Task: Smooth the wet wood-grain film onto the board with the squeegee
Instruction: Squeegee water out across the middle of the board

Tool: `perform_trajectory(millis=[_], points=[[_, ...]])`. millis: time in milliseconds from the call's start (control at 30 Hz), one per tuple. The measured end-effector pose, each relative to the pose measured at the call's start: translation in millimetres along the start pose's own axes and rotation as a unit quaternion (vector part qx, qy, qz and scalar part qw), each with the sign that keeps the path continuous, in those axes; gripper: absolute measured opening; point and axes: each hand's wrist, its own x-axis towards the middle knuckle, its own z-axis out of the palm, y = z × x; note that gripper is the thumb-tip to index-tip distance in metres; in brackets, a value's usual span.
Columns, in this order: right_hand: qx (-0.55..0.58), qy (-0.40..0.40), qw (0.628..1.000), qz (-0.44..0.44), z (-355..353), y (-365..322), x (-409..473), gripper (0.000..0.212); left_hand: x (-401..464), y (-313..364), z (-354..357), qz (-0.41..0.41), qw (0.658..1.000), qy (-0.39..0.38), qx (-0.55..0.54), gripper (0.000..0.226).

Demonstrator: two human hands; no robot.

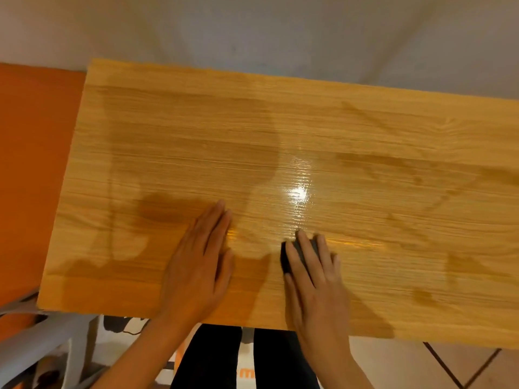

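A light wood-grain film (280, 153) covers the board and fills most of the head view, shiny with wet patches and a bright glare near its middle. My left hand (200, 265) lies flat on the film near the front edge, fingers together and pointing away from me. Just to its right, my right hand (311, 273) presses a dark squeegee (304, 252) onto the film; only part of the tool shows between my fingers. A raised ripple in the film runs rightward from the squeegee.
An orange surface (31, 164) sticks out from under the film on the left. A pale wall (280, 32) rises behind the board. Below the front edge are a grey metal frame (42, 341), my dark trousers (213, 357) and a tiled floor (449, 366).
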Motion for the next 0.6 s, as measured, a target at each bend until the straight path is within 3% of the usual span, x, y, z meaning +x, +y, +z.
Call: perform_trajectory(millis=[100,267,500,600], points=[[-0.005,-0.013,1.0,-0.022,-6,12,45,0.044,2,0,-2,-0.004,1.0,-0.009,-0.008,0.059],[-0.007,0.065,0.997,0.044,-5,19,164,0.042,14,4,-14,-0.01,0.997,0.01,-0.077,0.055],[-0.029,0.013,0.999,0.027,-11,10,15,0.052,119,12,-12,-0.046,0.993,0.089,-0.057,0.055],[-0.053,-0.005,0.999,-0.003,-15,25,28,0.065,140,4,-6,-0.05,0.993,0.103,-0.035,0.055]])
